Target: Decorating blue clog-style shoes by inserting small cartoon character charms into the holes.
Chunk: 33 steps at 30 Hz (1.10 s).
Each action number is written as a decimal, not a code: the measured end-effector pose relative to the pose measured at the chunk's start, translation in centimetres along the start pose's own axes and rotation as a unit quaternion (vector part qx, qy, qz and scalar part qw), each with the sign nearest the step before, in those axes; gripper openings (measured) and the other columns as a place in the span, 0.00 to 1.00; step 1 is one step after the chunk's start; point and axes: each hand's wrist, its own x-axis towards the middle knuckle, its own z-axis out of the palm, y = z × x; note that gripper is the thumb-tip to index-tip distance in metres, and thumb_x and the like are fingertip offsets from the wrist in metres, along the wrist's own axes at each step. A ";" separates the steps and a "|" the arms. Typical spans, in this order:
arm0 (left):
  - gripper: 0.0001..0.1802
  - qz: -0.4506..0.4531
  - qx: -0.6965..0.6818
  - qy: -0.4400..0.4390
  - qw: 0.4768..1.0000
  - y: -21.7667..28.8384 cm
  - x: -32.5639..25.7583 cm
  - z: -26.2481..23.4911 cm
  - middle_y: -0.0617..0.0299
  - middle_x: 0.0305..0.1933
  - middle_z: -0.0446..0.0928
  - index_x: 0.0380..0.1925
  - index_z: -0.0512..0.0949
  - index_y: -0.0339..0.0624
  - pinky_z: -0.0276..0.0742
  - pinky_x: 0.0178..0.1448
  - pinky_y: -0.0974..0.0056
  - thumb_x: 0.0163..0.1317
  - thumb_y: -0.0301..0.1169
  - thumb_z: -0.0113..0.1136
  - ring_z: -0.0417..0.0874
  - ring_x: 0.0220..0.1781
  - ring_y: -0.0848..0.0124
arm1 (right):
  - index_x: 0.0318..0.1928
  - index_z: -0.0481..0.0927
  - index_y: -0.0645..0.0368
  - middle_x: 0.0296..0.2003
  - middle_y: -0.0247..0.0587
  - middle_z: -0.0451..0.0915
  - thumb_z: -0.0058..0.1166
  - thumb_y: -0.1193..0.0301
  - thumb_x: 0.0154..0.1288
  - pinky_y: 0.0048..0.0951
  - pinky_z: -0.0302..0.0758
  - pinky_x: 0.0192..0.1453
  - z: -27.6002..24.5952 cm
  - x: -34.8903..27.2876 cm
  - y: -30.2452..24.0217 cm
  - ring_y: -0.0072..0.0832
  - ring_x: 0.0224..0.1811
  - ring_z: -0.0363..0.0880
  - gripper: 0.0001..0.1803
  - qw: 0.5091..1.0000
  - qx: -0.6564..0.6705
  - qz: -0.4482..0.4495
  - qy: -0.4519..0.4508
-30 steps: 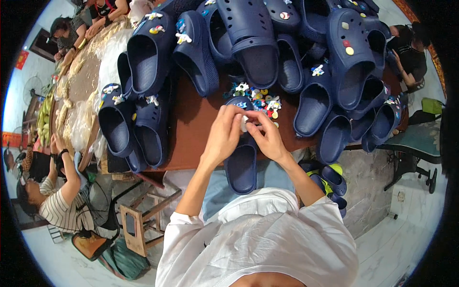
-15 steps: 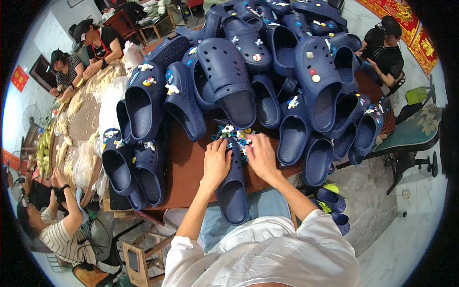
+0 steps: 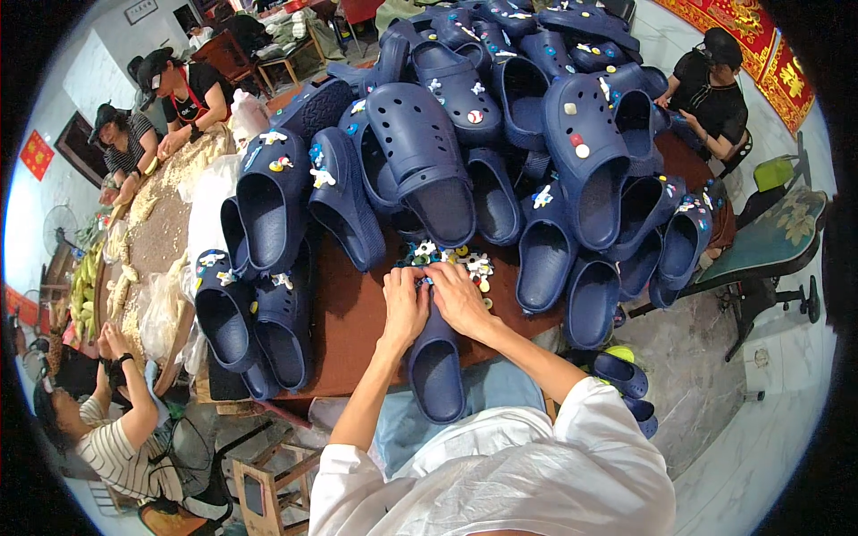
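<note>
A navy foam clog [image 3: 436,384] lies in front of me at the table's near edge, its open heel toward me. My left hand [image 3: 406,304] is closed at the left of its toe. From the other side, my right hand [image 3: 459,299] bends over the toe, fingers pinched. A tiny blue shoe charm [image 3: 426,280] shows where the fingertips meet; the fingers hide most of it. Just beyond my hands lies a loose pile of colourful shoe charms [image 3: 474,262].
Navy clogs [image 3: 420,134], many with charms, are heaped across the brown table [image 3: 344,322]. More clogs [image 3: 618,373] rest low at the right. A wooden stool [image 3: 259,491] stands lower left. Other people sit around a table [image 3: 170,214] at left, and one person [image 3: 710,94] sits at right.
My right hand has moved left from the charm pile to the clog's toe, meeting my left hand. More of the charm pile now shows.
</note>
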 end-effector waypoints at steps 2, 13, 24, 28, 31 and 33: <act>0.14 -0.013 -0.026 -0.001 1.000 -0.7 0.1 0.4 0.51 0.43 0.72 0.46 0.73 0.38 0.67 0.52 0.52 0.60 0.22 0.61 0.72 0.48 0.52 | 0.57 0.73 0.65 0.55 0.50 0.74 0.53 0.80 0.60 0.45 0.71 0.63 0.2 -0.1 -0.1 0.49 0.57 0.72 0.22 1.000 0.000 0.009 -0.001; 0.10 0.030 -0.121 0.038 0.991 0.1 0.5 -0.1 0.52 0.37 0.71 0.45 0.71 0.35 0.74 0.40 0.61 0.65 0.19 0.58 0.74 0.35 0.61 | 0.59 0.71 0.63 0.52 0.52 0.74 0.55 0.77 0.63 0.48 0.69 0.62 0.6 -0.5 0.6 0.51 0.55 0.71 0.23 0.999 0.026 0.022 0.026; 0.11 -0.012 -0.151 0.059 0.987 0.3 0.2 -1.5 0.54 0.38 0.77 0.44 0.74 0.35 0.78 0.42 0.63 0.65 0.23 0.63 0.81 0.36 0.66 | 0.46 0.76 0.59 0.42 0.46 0.77 0.57 0.74 0.65 0.45 0.76 0.49 -0.6 -0.2 0.3 0.49 0.45 0.78 0.10 0.994 0.095 0.027 0.052; 0.15 -0.110 -0.065 0.060 0.990 1.9 -0.7 -4.8 0.55 0.36 0.74 0.39 0.77 0.37 0.76 0.43 0.60 0.59 0.32 0.71 0.79 0.36 0.62 | 0.46 0.77 0.57 0.39 0.47 0.78 0.57 0.72 0.66 0.44 0.75 0.46 -2.9 -0.6 2.3 0.49 0.43 0.79 0.09 0.988 0.060 0.080 0.119; 0.25 -0.226 -0.086 -0.039 0.970 0.6 -4.2 -6.2 0.58 0.35 0.74 0.43 0.75 0.39 0.75 0.39 0.63 0.56 0.44 0.74 0.76 0.32 0.67 | 0.47 0.77 0.57 0.43 0.46 0.76 0.56 0.73 0.65 0.44 0.73 0.55 -3.7 -1.2 1.9 0.47 0.48 0.75 0.10 0.983 -0.033 0.089 0.159; 0.26 -0.275 -0.137 -0.053 0.950 0.2 -5.8 -5.9 0.59 0.35 0.74 0.45 0.74 0.38 0.75 0.38 0.64 0.56 0.44 0.74 0.76 0.31 0.70 | 0.47 0.77 0.57 0.44 0.45 0.75 0.57 0.72 0.65 0.44 0.72 0.56 -3.9 -1.4 0.5 0.46 0.49 0.75 0.11 0.978 -0.069 0.067 0.185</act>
